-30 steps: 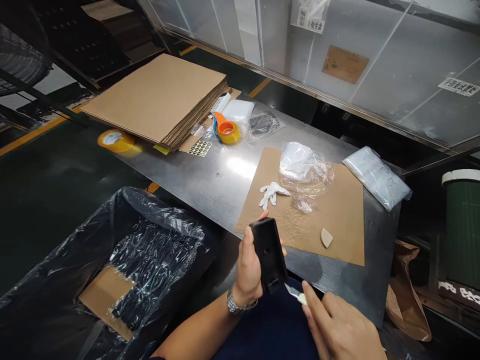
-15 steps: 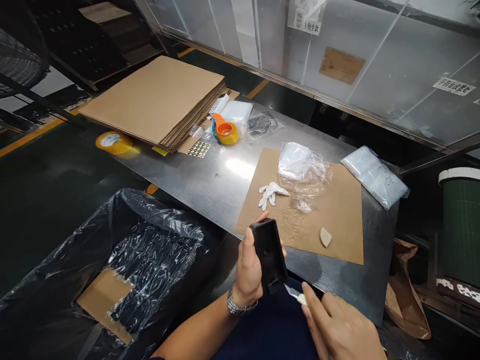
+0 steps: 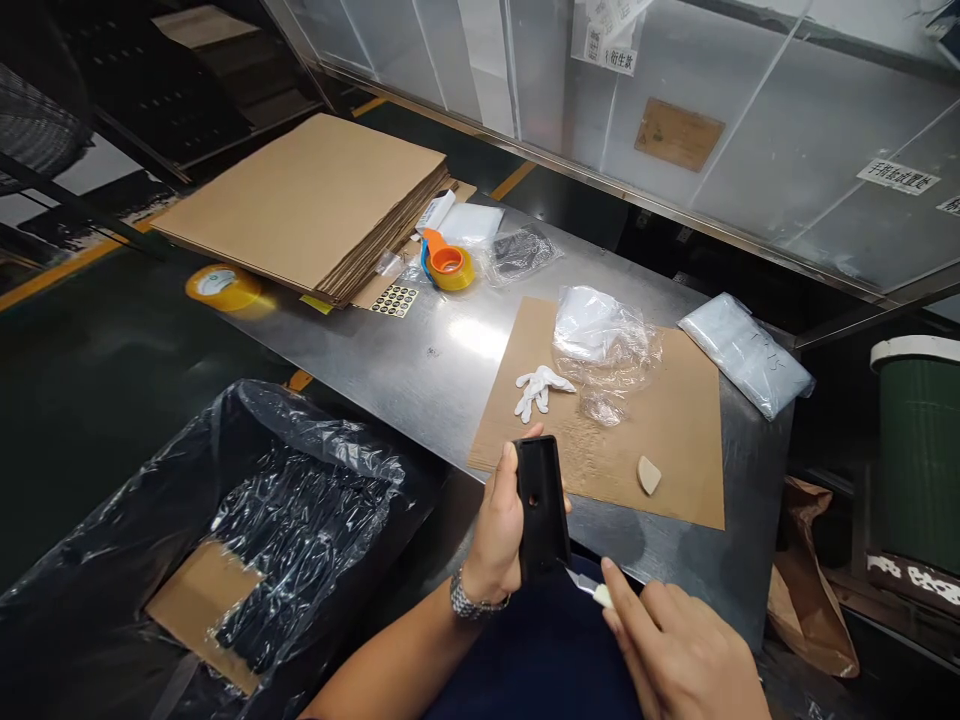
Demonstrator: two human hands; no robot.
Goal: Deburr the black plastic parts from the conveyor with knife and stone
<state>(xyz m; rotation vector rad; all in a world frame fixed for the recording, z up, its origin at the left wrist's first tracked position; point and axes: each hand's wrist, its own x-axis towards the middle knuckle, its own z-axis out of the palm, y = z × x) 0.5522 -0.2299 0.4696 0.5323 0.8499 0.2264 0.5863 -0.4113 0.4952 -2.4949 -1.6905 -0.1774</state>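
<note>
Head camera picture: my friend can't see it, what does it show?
The left hand holds a black plastic part upright while the right hand puts a small blade to its lower corner. Behind them a steel table carries a cardboard sheet.

Bare steel table [image 3: 420, 350] left of the brown sheet [image 3: 675, 450] is open; cardboard stack [image 3: 315, 200], tape [image 3: 448, 262], bags [image 3: 604, 335] block the far side.

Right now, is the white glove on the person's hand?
No, the white glove lies on the brown sheet, while both hands are bare.
</note>
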